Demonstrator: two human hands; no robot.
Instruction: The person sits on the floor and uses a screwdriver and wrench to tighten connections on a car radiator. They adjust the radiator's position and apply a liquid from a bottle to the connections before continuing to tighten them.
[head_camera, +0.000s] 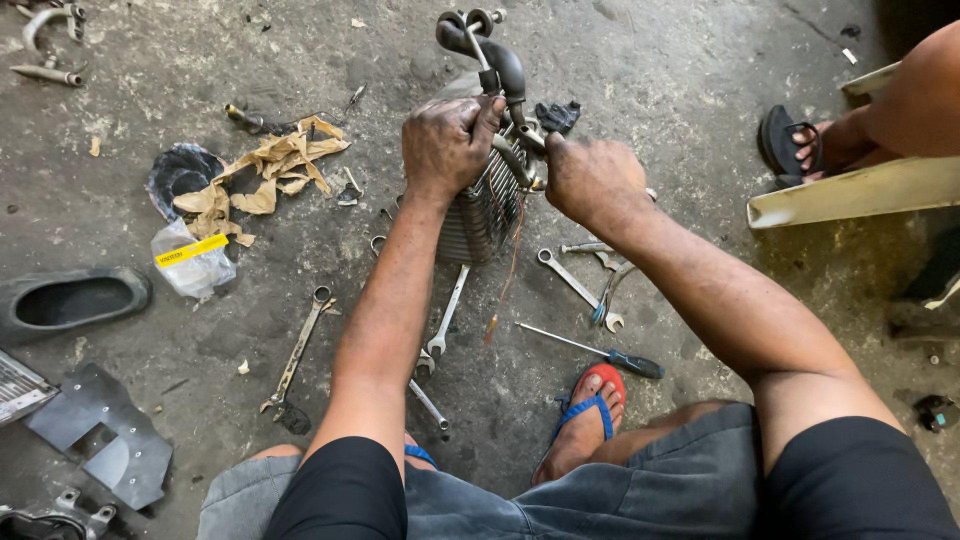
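Hands at centre: left hand (447, 143) clenched around the top of a finned metal engine part (487, 205) standing on the concrete floor (680, 70), right hand (590, 180) grasping its dark pipe fitting (500, 62). Left, near torn brown paper (270, 175), lies a clear plastic bag (190, 265) bearing a yellow strip label (191, 250). Spanners (300, 350) and a screwdriver (595, 351) lie nearer.

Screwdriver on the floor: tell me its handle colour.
Black with a teal band on the screwdriver, clearest in the head view.
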